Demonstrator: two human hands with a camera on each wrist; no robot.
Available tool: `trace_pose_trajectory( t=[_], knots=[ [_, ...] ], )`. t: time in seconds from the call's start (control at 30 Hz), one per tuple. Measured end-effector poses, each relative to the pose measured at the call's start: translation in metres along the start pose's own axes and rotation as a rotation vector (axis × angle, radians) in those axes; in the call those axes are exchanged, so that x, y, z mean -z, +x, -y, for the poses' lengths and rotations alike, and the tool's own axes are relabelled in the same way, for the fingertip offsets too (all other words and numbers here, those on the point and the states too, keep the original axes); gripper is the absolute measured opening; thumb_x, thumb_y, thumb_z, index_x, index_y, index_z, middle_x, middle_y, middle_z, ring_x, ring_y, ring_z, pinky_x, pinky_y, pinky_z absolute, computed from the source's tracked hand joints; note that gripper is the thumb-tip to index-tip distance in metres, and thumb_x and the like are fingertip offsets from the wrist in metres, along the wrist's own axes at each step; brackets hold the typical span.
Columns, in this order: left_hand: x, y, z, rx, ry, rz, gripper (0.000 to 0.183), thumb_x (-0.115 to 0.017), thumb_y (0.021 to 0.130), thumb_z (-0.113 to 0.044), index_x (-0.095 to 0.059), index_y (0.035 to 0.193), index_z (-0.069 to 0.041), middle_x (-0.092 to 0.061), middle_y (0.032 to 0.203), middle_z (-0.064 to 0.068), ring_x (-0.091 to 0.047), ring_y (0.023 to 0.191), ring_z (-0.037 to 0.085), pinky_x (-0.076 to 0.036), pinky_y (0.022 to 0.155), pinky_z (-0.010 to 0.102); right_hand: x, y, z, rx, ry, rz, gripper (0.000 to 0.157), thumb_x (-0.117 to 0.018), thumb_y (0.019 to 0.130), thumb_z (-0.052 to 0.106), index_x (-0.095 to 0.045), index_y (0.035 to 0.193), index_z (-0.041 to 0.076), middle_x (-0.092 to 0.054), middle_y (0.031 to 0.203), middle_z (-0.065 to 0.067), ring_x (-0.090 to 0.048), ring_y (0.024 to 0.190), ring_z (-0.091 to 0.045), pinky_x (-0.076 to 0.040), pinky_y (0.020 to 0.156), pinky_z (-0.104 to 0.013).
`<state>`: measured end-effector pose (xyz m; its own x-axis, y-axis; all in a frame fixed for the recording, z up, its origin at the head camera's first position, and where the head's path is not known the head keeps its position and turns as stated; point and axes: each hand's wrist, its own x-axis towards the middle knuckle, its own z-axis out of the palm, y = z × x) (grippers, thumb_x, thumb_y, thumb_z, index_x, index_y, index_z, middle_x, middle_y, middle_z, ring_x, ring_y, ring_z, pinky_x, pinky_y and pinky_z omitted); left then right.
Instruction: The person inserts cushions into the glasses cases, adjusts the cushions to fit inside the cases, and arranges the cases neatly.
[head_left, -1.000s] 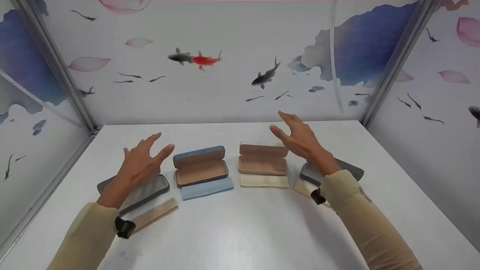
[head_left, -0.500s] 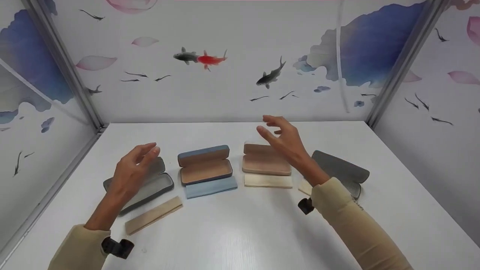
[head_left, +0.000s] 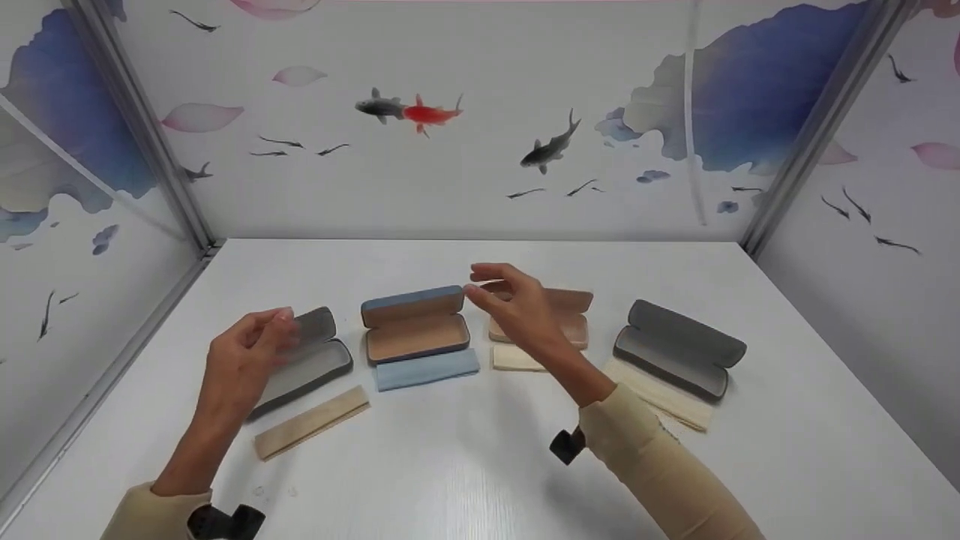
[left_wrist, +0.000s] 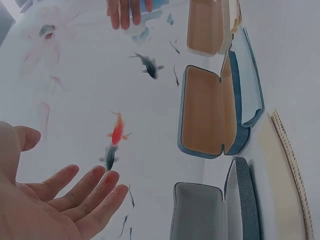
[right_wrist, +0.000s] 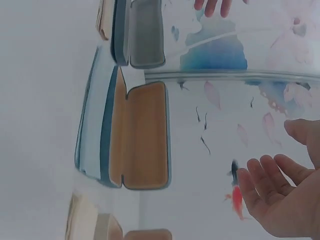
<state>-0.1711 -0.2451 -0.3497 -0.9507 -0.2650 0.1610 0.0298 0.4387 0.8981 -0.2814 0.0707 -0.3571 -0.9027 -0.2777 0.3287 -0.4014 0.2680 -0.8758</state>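
Several glasses cases stand with lids raised in a row. My left hand point(head_left: 236, 364) hovers over the grey left case point(head_left: 319, 367), fingers loosely bent and holding nothing; it hides part of that case. My right hand point(head_left: 525, 311) is in the air before the pinkish case point(head_left: 576, 301), thumb apart from the fingers, its palm bare in the right wrist view. Between them sits the blue case point(head_left: 416, 339) with a tan lining. A second grey case point(head_left: 679, 349) lies at the right. No glasses show inside the visible linings.
Folded cloths lie before the cases: a beige cloth point(head_left: 311, 424), a light blue cloth point(head_left: 427, 370), a cream cloth point(head_left: 514, 358) and a pale yellow cloth point(head_left: 671, 397). The white table point(head_left: 450, 480) meets printed panels point(head_left: 465, 187) at the back and sides.
My right hand has swung left and down from beside the right grey case towards the blue one. My left hand has drawn back slightly, its fingers coming closer together. The cases stay put.
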Motion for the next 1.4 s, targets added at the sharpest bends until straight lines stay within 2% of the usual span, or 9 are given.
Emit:
trace_pose_trajectory(
  t=[0.17, 0.33, 0.5, 0.63, 0.87, 1.03, 1.27, 1.4],
  knots=[
    [0.004, -0.009, 0.014, 0.034, -0.019, -0.042, 0.049, -0.05, 0.104, -0.042, -0.058, 0.135, -0.004, -0.07, 0.125, 0.016, -0.068, 0.088, -0.009, -0.056, 0.08, 0.014, -0.025, -0.003, -0.001, 0.034, 0.055, 0.077, 0.04, -0.069, 0.096, 0.025, -0.064, 0.131, 0.007, -0.067, 0.125, -0.011, -0.065, 0.111, -0.025, -0.059, 0.086, -0.03],
    [0.007, -0.015, 0.032, 0.086, -0.01, -0.055, 0.05, -0.053, 0.103, -0.042, -0.057, 0.135, -0.004, -0.071, 0.123, 0.014, -0.067, 0.085, -0.008, -0.056, 0.078, 0.014, -0.046, -0.007, -0.007, 0.019, 0.02, 0.152, 0.037, -0.069, 0.096, 0.028, -0.066, 0.127, 0.009, -0.068, 0.123, -0.01, -0.064, 0.111, -0.026, -0.058, 0.087, -0.034],
    [0.013, -0.021, 0.052, 0.184, 0.014, -0.02, 0.054, -0.053, 0.102, -0.044, -0.056, 0.137, -0.004, -0.071, 0.124, 0.013, -0.067, 0.084, -0.008, -0.056, 0.079, 0.015, -0.065, -0.01, -0.014, -0.02, -0.029, 0.209, 0.036, -0.068, 0.097, 0.031, -0.067, 0.126, 0.01, -0.07, 0.119, -0.008, -0.065, 0.111, -0.024, -0.057, 0.087, -0.034],
    [0.018, -0.025, 0.066, 0.256, 0.033, -0.005, 0.055, -0.054, 0.102, -0.043, -0.054, 0.138, -0.001, -0.072, 0.122, 0.012, -0.068, 0.084, -0.006, -0.058, 0.077, 0.017, -0.082, -0.011, -0.018, -0.034, -0.014, 0.24, 0.032, -0.069, 0.096, 0.028, -0.069, 0.123, 0.01, -0.07, 0.117, -0.009, -0.067, 0.105, -0.025, -0.059, 0.084, -0.033],
    [0.023, -0.026, 0.084, 0.34, 0.082, 0.023, 0.053, -0.054, 0.104, -0.034, -0.052, 0.137, 0.007, -0.07, 0.122, 0.021, -0.072, 0.091, 0.009, -0.06, 0.075, 0.025, -0.112, -0.01, -0.024, -0.129, 0.041, 0.307, 0.032, -0.073, 0.093, 0.024, -0.071, 0.12, 0.008, -0.071, 0.117, -0.008, -0.068, 0.098, -0.019, -0.06, 0.08, -0.03],
    [0.025, -0.026, 0.093, 0.409, 0.119, 0.081, 0.054, -0.053, 0.104, -0.03, -0.049, 0.139, 0.01, -0.067, 0.124, 0.027, -0.074, 0.09, 0.016, -0.061, 0.075, 0.03, -0.129, -0.01, -0.028, -0.164, 0.026, 0.368, 0.031, -0.073, 0.093, 0.016, -0.07, 0.121, 0.004, -0.071, 0.118, -0.012, -0.071, 0.095, -0.019, -0.061, 0.078, -0.03],
    [0.03, -0.026, 0.104, 0.484, 0.134, 0.16, 0.058, -0.058, 0.101, -0.027, -0.045, 0.141, 0.012, -0.064, 0.124, 0.03, -0.072, 0.084, 0.013, -0.061, 0.073, 0.03, -0.147, -0.008, -0.031, -0.246, -0.048, 0.433, 0.034, -0.075, 0.091, 0.017, -0.07, 0.121, 0.003, -0.071, 0.118, -0.01, -0.068, 0.088, -0.013, -0.06, 0.077, -0.028],
    [0.031, -0.026, 0.106, 0.508, 0.135, 0.195, 0.06, -0.061, 0.1, -0.026, -0.043, 0.141, 0.014, -0.067, 0.12, 0.027, -0.07, 0.081, 0.01, -0.061, 0.071, 0.03, -0.154, -0.006, -0.035, -0.299, -0.061, 0.46, 0.033, -0.075, 0.091, 0.018, -0.071, 0.12, 0.004, -0.071, 0.11, -0.006, -0.067, 0.084, -0.011, -0.06, 0.074, -0.027]
  ],
)
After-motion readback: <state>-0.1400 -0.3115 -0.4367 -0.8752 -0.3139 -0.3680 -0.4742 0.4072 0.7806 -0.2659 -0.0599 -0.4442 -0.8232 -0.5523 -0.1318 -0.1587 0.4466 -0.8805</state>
